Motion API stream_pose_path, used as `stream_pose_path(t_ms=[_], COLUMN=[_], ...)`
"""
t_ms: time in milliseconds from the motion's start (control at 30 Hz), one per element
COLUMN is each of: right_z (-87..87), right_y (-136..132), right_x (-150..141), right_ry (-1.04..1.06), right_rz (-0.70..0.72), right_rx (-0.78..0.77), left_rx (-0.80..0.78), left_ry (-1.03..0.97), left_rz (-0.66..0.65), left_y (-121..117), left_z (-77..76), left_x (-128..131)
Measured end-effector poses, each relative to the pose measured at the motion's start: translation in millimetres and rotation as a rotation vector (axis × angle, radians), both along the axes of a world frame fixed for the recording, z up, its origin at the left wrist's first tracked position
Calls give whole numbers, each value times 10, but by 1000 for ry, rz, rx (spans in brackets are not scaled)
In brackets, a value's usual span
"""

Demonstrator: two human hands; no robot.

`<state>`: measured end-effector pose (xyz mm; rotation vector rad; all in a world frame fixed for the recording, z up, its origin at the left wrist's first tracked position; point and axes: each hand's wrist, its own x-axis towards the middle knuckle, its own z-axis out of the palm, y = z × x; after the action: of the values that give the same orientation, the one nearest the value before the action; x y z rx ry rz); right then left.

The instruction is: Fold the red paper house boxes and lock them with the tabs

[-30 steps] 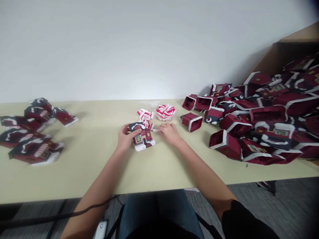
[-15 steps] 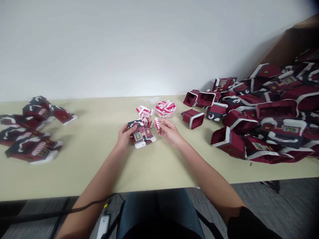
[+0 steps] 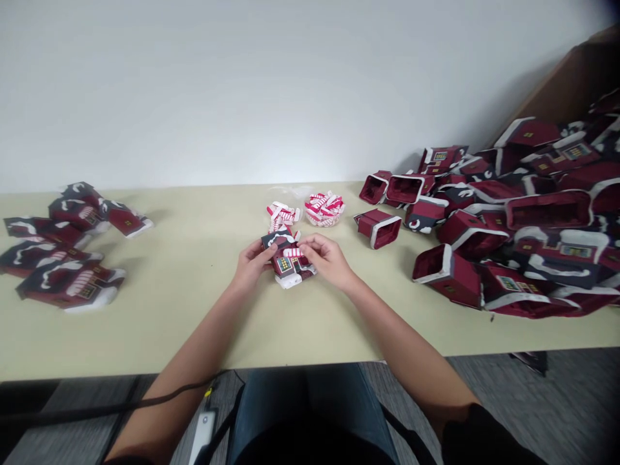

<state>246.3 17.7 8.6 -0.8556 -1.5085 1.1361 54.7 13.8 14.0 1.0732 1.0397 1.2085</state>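
Just now, a striped strip (image 3: 292, 252) had been brought onto the house (image 3: 290, 270), pinched in the right hand (image 3: 327, 256), while the house was gripped by the left hand (image 3: 252, 260) mid-desk (image 3: 184, 323)

Bright, even light (shadows are faint), with edges slightly bowed.

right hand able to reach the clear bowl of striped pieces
Probably yes: the right hand is just in front of the clear bowl, and the paper house it touches lies mostly left of that path.
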Motion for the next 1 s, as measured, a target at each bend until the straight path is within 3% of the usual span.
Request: stream_pose_path(t_ms=[300,467,767,1000], right_z=[0,21,16,8], right_y=[-81,-88,-72,12], right_x=[-95,-86,-24,195], right_ry=[-134,-237,-367,-552], right_rz=[-65,-140,-318,-138], right_rx=[110,202,524,583], left_rx=[22,150,197,197], left_ry=[-39,121,196,149], left_rz=[-76,-82,-14,-28], left_y=[-23,-16,-19,-11], left_z=[-7,-53,-83,-119], left_x=[6,-11,42,43])
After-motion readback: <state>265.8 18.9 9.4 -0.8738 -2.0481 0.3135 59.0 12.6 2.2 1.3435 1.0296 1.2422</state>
